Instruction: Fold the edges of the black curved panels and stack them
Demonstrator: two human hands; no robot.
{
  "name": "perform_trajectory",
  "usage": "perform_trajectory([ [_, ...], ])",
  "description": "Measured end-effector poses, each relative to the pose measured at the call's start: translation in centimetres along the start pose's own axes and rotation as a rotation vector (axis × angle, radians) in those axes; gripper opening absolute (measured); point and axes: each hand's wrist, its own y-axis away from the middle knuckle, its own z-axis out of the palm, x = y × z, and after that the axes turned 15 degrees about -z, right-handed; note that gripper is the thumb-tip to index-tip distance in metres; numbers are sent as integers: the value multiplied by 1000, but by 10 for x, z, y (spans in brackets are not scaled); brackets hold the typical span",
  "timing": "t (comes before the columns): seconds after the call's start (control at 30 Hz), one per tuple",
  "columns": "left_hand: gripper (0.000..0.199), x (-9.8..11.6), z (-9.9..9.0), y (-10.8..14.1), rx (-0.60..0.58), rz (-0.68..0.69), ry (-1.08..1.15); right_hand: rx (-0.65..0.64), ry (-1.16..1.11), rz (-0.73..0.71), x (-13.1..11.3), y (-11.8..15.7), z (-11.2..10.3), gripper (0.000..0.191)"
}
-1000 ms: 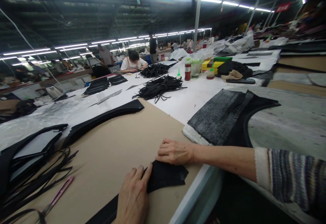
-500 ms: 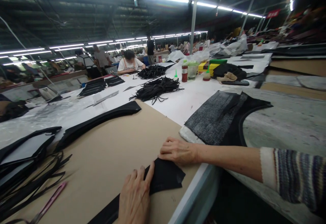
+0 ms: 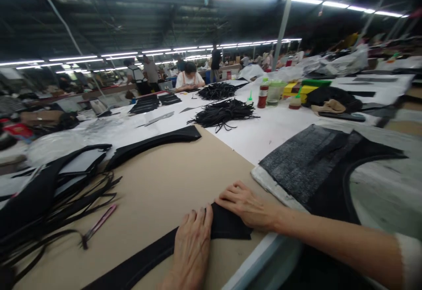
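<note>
A long, curved black fabric piece [image 3: 150,255] lies on the tan board [image 3: 165,180] in front of me, its wide end near the board's right edge. My left hand [image 3: 194,244] rests palm down across it, fingers flat and side by side. Just to the right, my right hand [image 3: 247,206] has its fingers bent and pressed together on the upper edge of the wide end. What its fingertips do under the hand is hidden. Left of both hands lies a pair of pink-handled snips or tweezers [image 3: 100,222], too blurred to name surely.
Black pieces and strips [image 3: 49,193] are heaped at left; another curved black piece [image 3: 154,143] lies behind. Black strap bundles [image 3: 227,112], a red bottle [image 3: 263,94] and yellow boxes [image 3: 293,90] stand farther off. A grey-black panel [image 3: 306,167] lies at right. A person [image 3: 189,79] sits opposite.
The view has turned left, so the scene shifts right. My left hand has come closer to my right, its fingers now drawn together. My right hand stays on the piece's edge.
</note>
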Motion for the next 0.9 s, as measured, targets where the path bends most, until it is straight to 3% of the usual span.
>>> perform_trajectory([
  [0.13, 45, -16, -9, 15, -130, -117, 218, 30, 28, -5, 6, 5, 8, 45],
  [0.27, 50, -39, -14, 34, -132, -250, 380, 66, 95, -6, 3, -11, 8, 51],
  [0.37, 55, -52, -7, 48, -125, -331, 336, 58, 59, -41, -13, -34, 6, 54],
  [0.47, 61, -63, 8, 60, -78, -316, 259, 4, -44, -65, -26, -51, 7, 52],
  [0.63, 63, -96, 26, 85, 78, -262, 73, -18, -68, -70, -25, -51, 13, 51],
  [0.73, 61, -122, 27, 105, 136, -268, -20, -9, -26, -99, -20, -45, 19, 56],
  [0.9, 59, -150, 16, 134, 100, -357, -69, 14, 18, -113, -17, -44, 23, 67],
])
